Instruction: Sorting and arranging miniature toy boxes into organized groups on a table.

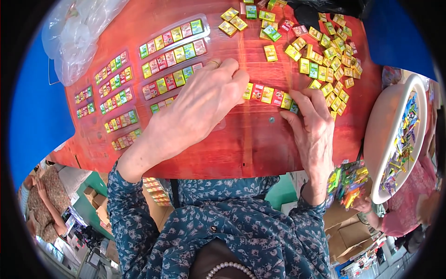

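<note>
Between my two hands, a row of small yellow, red and green boxes [267, 95] lies on the red table. My left hand [200, 100], with a ring on one finger, is closed at the row's left end; its fingertips are mostly hidden behind the hand. At the other end, my right hand [312, 121] pinches the last boxes between thumb and fingers. Past my left hand are finished-looking rows of similar boxes [169, 59] in clear plastic trays. A loose heap of the small boxes [330, 65] spreads beyond my right hand.
Clear plastic bags [86, 35] lie at the far left, and a black bag [325, 7] at the far edge. On the right stands a white tub [371, 135] of colourful small pieces. Co-workers sit on both sides; one hand [362, 203] is near bright plastic pieces [348, 183].
</note>
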A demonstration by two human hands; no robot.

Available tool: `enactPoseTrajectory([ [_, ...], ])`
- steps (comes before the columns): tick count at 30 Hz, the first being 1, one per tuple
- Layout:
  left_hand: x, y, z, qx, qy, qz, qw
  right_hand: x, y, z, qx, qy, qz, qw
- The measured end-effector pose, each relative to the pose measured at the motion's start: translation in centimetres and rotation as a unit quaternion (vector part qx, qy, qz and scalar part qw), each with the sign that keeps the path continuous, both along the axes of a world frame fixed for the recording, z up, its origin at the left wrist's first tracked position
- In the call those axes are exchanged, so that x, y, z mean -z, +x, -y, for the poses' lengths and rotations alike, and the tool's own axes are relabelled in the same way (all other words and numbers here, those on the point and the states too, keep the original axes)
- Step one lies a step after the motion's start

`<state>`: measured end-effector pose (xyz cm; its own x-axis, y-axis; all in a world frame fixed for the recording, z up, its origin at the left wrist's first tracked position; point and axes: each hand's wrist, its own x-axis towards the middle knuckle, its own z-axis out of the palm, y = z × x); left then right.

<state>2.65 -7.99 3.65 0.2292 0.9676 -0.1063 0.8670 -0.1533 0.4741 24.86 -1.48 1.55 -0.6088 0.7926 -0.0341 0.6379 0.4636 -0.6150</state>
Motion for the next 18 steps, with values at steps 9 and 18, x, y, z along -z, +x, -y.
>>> enactPoseTrajectory([
  [9, 1.3, 0.1, 0.0, -0.005, 0.021, 0.065, 0.998, 0.1, -0.1, 0.1, -0.001, -0.009, -0.013, 1.0],
  [18, 1.8, 0.5, -0.5, 0.004, 0.023, 0.07, 0.997, 1.0, -0.3, 0.1, -0.007, 0.019, -0.029, 0.999],
])
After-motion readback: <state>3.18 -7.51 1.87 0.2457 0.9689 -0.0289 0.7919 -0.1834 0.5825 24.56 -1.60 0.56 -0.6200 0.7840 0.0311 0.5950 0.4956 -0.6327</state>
